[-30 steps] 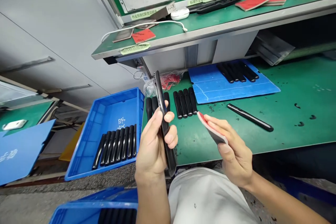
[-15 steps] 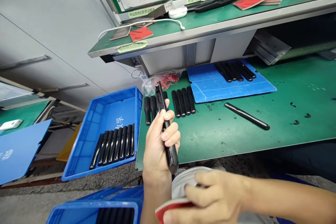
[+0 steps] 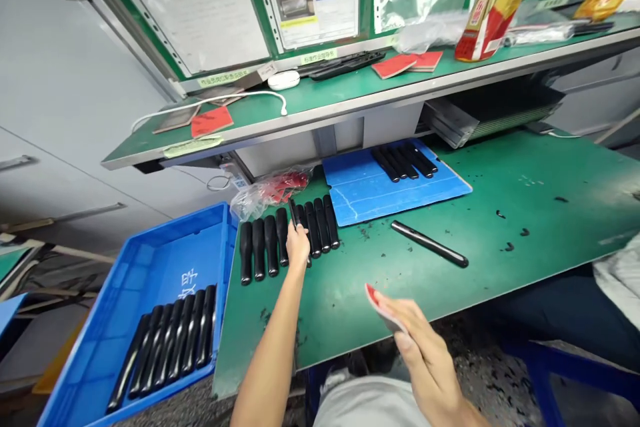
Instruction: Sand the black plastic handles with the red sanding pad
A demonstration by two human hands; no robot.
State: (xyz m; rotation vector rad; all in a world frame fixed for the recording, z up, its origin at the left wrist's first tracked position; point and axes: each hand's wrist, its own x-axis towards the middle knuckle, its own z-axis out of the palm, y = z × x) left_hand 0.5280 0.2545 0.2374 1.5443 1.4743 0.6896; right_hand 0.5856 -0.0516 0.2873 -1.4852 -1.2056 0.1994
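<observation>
My left hand (image 3: 299, 245) is closed on a black part (image 3: 294, 211) over the green table, between two groups of black handle-shaped pieces. To its left stands a row of black pieces (image 3: 259, 250); to its right lie several more (image 3: 321, 223). My right hand (image 3: 417, 340), nearer the table's front edge, pinches a folded red pad (image 3: 381, 307) with a pale underside. A single long black piece (image 3: 430, 243) lies beyond it on the table.
A blue crate (image 3: 135, 273) with several black pieces stands at the left. Black pieces also lie on a blue sheet (image 3: 345, 197). A plastic bag of red pads (image 3: 280, 190) and a shelf (image 3: 325, 90) are behind. Another person's sleeve (image 3: 620, 277) shows at the right.
My left hand has moved away from me with the black part, down to the rows on the table. My right hand has moved right with the red pad. The view has shifted.
</observation>
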